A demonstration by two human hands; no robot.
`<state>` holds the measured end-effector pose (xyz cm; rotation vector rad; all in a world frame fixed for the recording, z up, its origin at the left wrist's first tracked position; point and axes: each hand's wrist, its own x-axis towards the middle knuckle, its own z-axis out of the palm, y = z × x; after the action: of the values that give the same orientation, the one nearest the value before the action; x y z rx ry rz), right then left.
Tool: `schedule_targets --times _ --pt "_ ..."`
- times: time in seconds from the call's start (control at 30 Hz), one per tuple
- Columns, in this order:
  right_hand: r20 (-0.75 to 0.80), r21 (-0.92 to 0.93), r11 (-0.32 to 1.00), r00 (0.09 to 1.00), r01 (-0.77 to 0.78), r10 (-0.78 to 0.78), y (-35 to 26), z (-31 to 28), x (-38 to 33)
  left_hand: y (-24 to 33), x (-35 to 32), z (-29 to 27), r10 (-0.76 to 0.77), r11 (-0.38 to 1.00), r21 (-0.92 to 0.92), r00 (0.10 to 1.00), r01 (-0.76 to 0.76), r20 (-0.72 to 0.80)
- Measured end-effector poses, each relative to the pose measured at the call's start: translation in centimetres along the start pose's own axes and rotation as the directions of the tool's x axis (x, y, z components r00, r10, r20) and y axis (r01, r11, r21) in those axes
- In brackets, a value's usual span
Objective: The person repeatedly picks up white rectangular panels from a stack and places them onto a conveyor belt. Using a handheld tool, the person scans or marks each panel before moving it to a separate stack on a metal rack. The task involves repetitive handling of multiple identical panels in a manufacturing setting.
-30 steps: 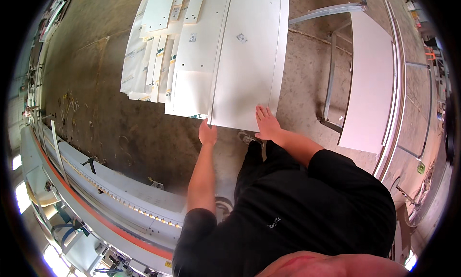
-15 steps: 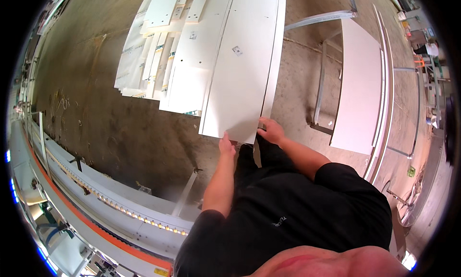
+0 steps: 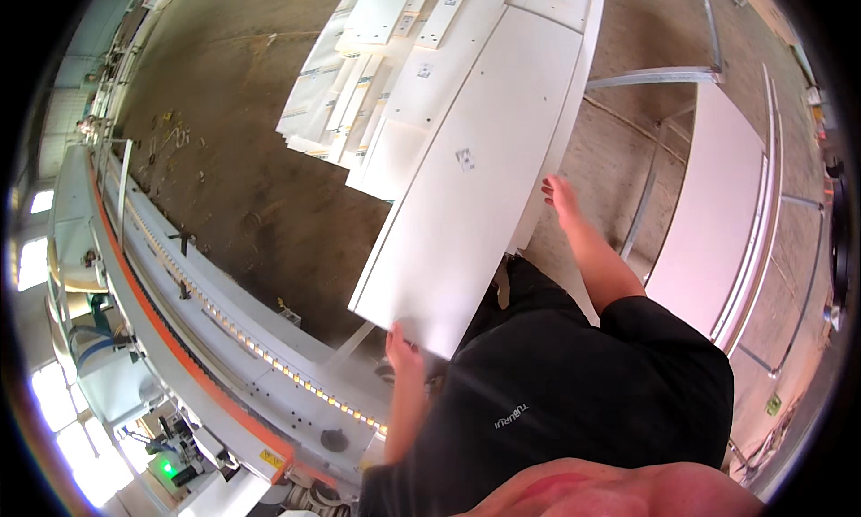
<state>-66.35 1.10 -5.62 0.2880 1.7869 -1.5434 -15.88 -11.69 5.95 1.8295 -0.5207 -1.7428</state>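
Note:
A long white panel [image 3: 475, 212] with a small printed sticker lies slanted across a stack of white boards [image 3: 404, 127], its near end sticking out past the stack toward my body. At that near end my left hand [image 3: 404, 351] grips the edge, thumb on top and the other fingers mostly hidden below. My right hand [image 3: 560, 199] is beside the right edge of the panel, fingers spread and holding nothing; whether a fingertip touches the boards there I cannot tell.
On the left runs a long machine [image 3: 242, 338] with an orange strip and a row of small lit yellowish pieces. To the right, another white panel [image 3: 717, 212] rests on a metal frame [image 3: 655, 78]. Smaller boards [image 3: 381, 10] are piled at the far left of the stack.
The panel has slid toward me and turned, its near end swinging left toward the machine. My left hand moved along with it; my right hand has let go of its edge.

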Motion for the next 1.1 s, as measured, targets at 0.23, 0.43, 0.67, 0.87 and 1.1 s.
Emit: schedule_targets --times 0.23,0.43,0.67,0.87,1.1 --pt "0.142 0.447 0.856 0.965 -0.26 0.219 -5.4 3.2 4.3 2.4 -8.3 -7.1 0.07 0.953 -0.27 0.969 -0.135 -0.238" --pt "0.197 0.487 0.782 0.921 -0.389 0.336 -6.5 6.6 -1.2 1.1 -12.7 -11.0 0.312 0.878 -0.169 0.803 -0.449 -0.508" --pt "0.267 0.451 0.726 0.855 -0.519 0.445 -5.0 11.4 -11.5 3.2 -20.2 -17.2 0.575 0.315 -0.096 0.271 -0.944 -0.772" --pt "0.405 0.326 0.756 0.807 -0.567 0.43 -0.7 16.7 -16.9 0.7 -22.0 -22.9 0.597 0.196 -0.174 0.258 -0.965 -0.76" --pt "0.476 0.164 0.834 0.783 -0.527 0.401 5.9 18.9 -25.1 -7.0 -22.9 -32.1 0.712 0.23 -0.412 0.442 -0.881 -0.546"
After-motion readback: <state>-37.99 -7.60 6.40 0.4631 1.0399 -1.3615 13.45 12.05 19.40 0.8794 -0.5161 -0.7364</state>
